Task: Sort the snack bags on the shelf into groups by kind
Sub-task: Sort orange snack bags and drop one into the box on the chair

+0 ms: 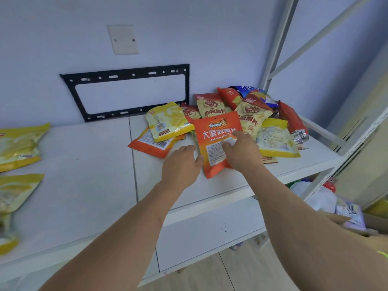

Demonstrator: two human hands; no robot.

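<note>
A flat orange foil snack bag with white lettering lies at the near edge of a mixed heap of snack bags on the white shelf board. The right hand grasps its right side (fingers curled over the face); the left hand touches its left edge, fingers relaxed. Two yellow foil bags lie well apart, far left.

A heap of snack bags lies at the shelf's right end, against the wall. Two more bags sit far left. Both hands rest on the heap's front bag.
</note>
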